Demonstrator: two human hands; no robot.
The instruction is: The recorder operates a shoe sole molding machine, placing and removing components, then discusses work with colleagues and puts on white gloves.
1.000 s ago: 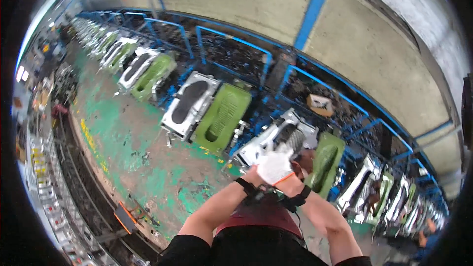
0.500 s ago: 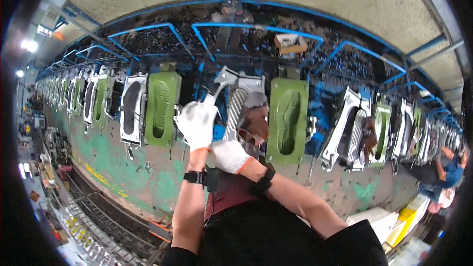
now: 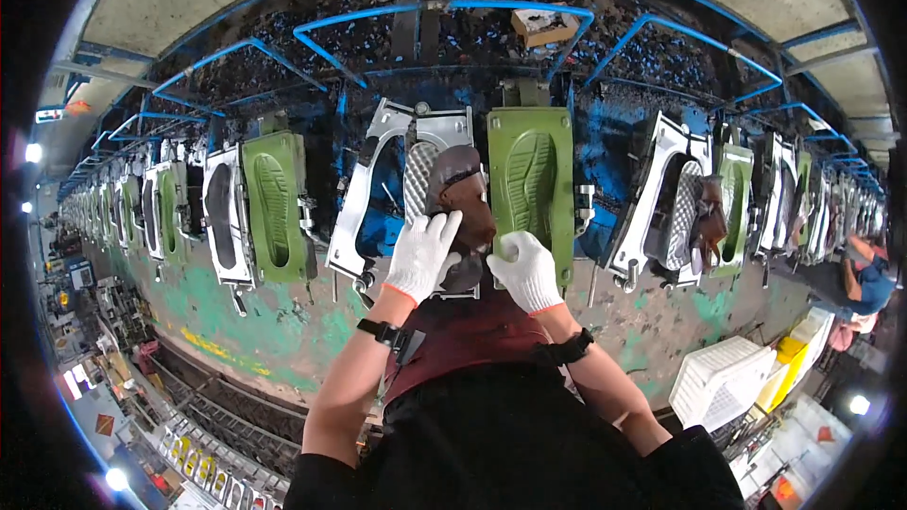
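In front of me a brown shoe upper (image 3: 468,208) sits on a dark last, beside a silver diamond-patterned plate (image 3: 419,179). My left hand (image 3: 422,260), in a white glove, rests at the upper's left side, fingers stretched out and thumb apart. My right hand (image 3: 527,271), also gloved, is at the upper's right near the heel end, fingers curled in; whatever is between them is hidden. An opened silver mould frame (image 3: 356,198) leans to the left. To the right stands a green mould half (image 3: 531,156) with a ridged sole-shaped hollow, its lower edge partly behind my right hand.
Similar mould stations run both ways, with another green half (image 3: 274,203) at left and a silver frame (image 3: 642,208) at right. Blue rails (image 3: 378,14) and a cardboard box (image 3: 546,26) lie behind. A white crate (image 3: 723,378) and another person (image 3: 869,279) are at right.
My left hand has left the silver frame, which now lies further left, and is at the brown upper. My right hand has moved right, apart from the left. The view has shifted rightward.
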